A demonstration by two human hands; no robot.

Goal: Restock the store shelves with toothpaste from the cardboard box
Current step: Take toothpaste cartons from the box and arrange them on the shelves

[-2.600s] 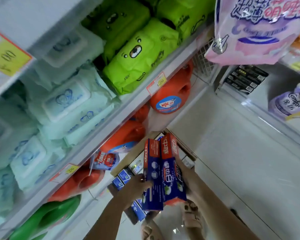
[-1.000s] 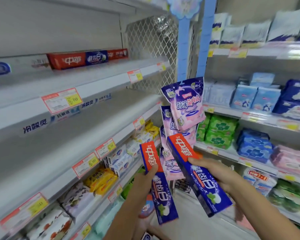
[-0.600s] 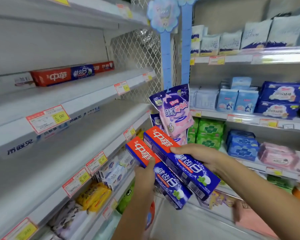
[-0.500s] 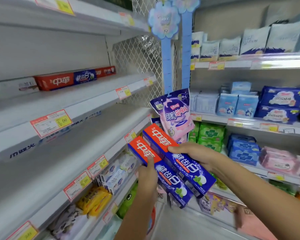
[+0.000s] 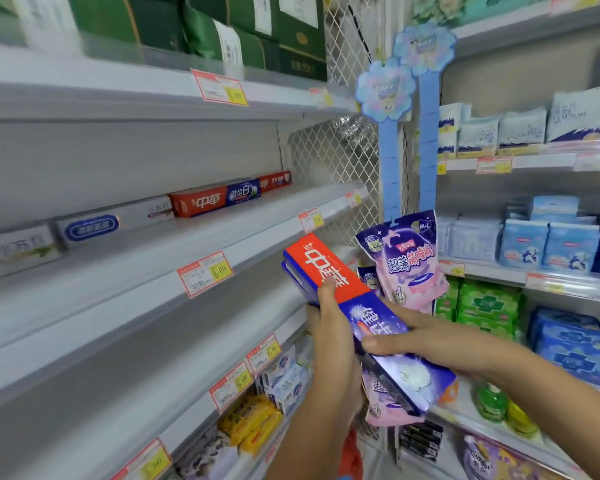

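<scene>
While you face the shelving on the left, your left hand point(image 5: 333, 344) grips the stacked toothpaste boxes point(image 5: 357, 303) from beneath, its thumb pressed on the red end. Your right hand point(image 5: 426, 341) clamps the blue half from the right. The stack is held tilted in the air, its red end near the front edge of a shelf point(image 5: 253, 230). On that shelf, far left, a matching toothpaste box point(image 5: 215, 200) lies beside white cartons point(image 5: 87, 228).

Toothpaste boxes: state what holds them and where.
Both hands hold the stacked toothpaste boxes: left hand with thumb on the red part, right hand across the blue middle.
</scene>
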